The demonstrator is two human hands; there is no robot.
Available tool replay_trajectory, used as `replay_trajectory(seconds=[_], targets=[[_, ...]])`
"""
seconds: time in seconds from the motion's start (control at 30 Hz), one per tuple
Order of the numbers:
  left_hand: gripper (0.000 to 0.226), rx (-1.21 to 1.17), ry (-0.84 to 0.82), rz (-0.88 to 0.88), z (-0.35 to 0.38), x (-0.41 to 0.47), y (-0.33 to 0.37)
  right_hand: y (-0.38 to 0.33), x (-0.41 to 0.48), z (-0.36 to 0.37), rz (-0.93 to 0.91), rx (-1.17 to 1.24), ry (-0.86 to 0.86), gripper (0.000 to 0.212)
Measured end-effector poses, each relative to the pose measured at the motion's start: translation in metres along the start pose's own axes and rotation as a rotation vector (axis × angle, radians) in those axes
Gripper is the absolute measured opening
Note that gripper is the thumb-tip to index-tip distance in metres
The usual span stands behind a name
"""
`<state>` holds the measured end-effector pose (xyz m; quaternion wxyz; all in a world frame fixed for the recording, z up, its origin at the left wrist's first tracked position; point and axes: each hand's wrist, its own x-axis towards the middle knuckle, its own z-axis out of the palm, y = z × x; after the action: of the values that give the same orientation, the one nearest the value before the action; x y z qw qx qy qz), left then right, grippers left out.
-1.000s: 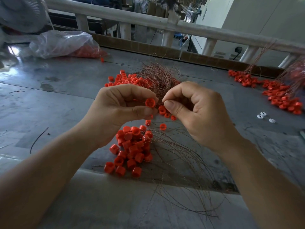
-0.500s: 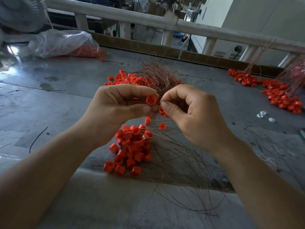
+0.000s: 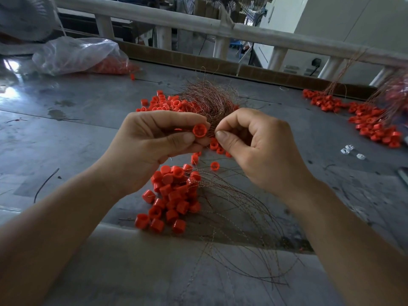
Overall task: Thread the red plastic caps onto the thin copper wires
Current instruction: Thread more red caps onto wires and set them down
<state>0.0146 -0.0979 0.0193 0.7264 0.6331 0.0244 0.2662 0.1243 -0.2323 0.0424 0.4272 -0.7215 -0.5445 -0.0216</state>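
Closing the gap mid-frame, the right hand (image 3: 260, 146), pinching what seems a copper wire (image 3: 212, 129), is now just beside the red cap (image 3: 199, 130) pinched by the left hand (image 3: 154, 142), so threading looks imminent.

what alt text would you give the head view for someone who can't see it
Left hand holds a red cap, open end toward the camera, while the right hand pinches one of the copper wires beside it. Below, a heap of caps lies on a grey table.
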Motion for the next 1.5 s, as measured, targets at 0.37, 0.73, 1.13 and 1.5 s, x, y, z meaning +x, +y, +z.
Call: replay_trajectory(seconds=[0.37, 0.73, 1.13, 1.5], targets=[[0.027, -0.044, -0.011, -0.016, 0.000, 0.000, 0.000, -0.002, 0.000, -0.003, 0.022, 0.037, -0.024, 0.017], [0.022, -0.129, -0.126, -0.021, -0.002, -0.002, 0.004, 0.000, 0.001, -0.001, 0.062, 0.175, -0.027, 0.026], [0.020, -0.130, -0.172, -0.073, -0.003, -0.003, 0.002, 0.011, 0.008, -0.016, 0.175, 0.093, -0.099, 0.012], [0.021, -0.125, -0.187, -0.101, -0.005, -0.004, 0.001, 0.081, 0.009, -0.038, 0.551, -0.255, -0.063, 0.011]])
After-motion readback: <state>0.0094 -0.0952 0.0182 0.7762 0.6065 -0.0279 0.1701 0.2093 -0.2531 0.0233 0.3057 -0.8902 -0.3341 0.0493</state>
